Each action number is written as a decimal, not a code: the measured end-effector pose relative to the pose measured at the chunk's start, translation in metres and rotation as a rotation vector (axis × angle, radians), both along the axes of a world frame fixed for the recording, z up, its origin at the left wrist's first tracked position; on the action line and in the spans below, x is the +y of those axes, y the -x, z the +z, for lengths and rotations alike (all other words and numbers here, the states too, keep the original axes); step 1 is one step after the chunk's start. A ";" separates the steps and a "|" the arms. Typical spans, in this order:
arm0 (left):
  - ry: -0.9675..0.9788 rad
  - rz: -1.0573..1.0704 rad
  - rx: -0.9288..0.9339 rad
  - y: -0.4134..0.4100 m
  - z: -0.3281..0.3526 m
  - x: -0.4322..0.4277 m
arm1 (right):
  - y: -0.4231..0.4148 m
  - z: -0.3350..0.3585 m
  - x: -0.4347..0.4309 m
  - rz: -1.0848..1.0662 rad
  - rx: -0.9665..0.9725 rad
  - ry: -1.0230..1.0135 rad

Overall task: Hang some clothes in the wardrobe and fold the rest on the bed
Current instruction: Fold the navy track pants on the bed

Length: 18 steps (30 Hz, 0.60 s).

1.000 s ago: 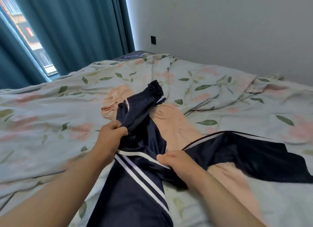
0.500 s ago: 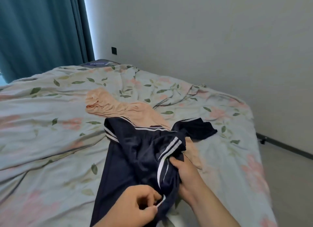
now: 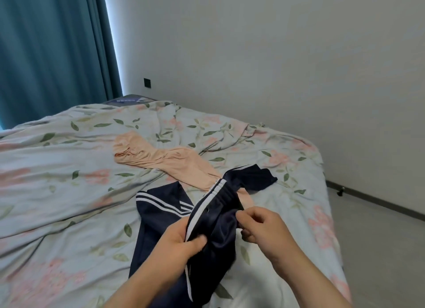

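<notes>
A navy garment with white stripes [image 3: 161, 218] lies bunched on the bed [image 3: 57, 192] in front of me. My left hand [image 3: 177, 243] grips a gathered fold of it along a white-striped edge. My right hand [image 3: 264, 227] pinches the dark fabric just to the right, fingers curled. Part of the garment trails toward the lower edge of the view and one end [image 3: 253, 176] spreads out to the right. A peach-coloured garment [image 3: 165, 163] lies stretched out behind it, its near end tucked under the navy cloth.
The bed carries a rumpled floral cover. Teal curtains [image 3: 53, 50] hang at the far left. A plain wall [image 3: 276, 54] with a dark socket [image 3: 147, 82] runs behind the bed. Grey floor [image 3: 379, 250] lies to the right of the bed.
The view has swung right, away from the window. My hands have gathered the navy garment closer together; my left hand moved up from the lower edge onto the striped fold.
</notes>
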<state>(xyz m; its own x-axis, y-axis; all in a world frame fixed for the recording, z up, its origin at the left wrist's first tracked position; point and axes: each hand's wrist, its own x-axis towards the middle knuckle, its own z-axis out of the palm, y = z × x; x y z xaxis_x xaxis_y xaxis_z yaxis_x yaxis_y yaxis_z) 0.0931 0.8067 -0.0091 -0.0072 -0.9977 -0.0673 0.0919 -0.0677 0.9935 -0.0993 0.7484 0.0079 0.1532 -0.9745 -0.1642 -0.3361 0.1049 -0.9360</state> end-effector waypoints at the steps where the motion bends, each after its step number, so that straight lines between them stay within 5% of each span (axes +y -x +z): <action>1: -0.013 -0.031 0.128 -0.003 0.006 0.002 | 0.003 0.001 0.001 0.000 0.002 0.027; 5: -0.041 -0.168 0.416 -0.015 0.027 0.010 | 0.001 -0.001 0.009 0.325 -0.025 0.067; 9: 0.030 -0.143 0.585 -0.030 0.040 0.019 | 0.004 -0.006 0.010 0.398 0.203 0.045; 12: 0.083 -0.195 0.687 -0.044 0.053 0.024 | 0.004 -0.009 0.020 0.546 0.204 -0.037; 16: 0.287 -0.072 0.630 -0.059 0.059 0.029 | -0.002 -0.019 0.027 0.452 0.210 0.040; 18: 0.139 -0.052 0.614 -0.063 0.072 0.036 | 0.000 -0.017 0.024 0.316 0.112 0.038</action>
<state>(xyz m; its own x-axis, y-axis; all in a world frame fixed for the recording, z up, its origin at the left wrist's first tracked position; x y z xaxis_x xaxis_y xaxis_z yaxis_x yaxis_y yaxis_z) 0.1563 0.8430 0.0633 -0.0526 -0.9941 0.0945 0.6479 0.0380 0.7608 -0.0994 0.7728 -0.0089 0.4320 -0.8872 -0.1619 -0.4476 -0.0551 -0.8925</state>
